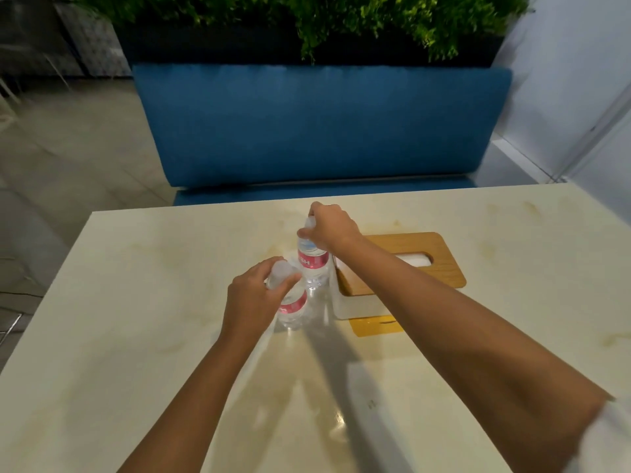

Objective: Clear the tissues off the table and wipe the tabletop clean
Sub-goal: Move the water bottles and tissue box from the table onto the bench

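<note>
Head view showed the left hand (252, 298) curled around the neck of the nearer water bottle (293, 307), and the right hand (329, 228) gripping the cap end of the farther water bottle (312, 264). Both pink-labelled bottles were close together over the cream table (136, 302), just left of a wooden-lidded tissue box (444, 268). The grips near the tops probably served to lift both clear for wiping the stained surface. White tissue (413, 260) sat in the box's slot; no loose tissues showed.
</note>
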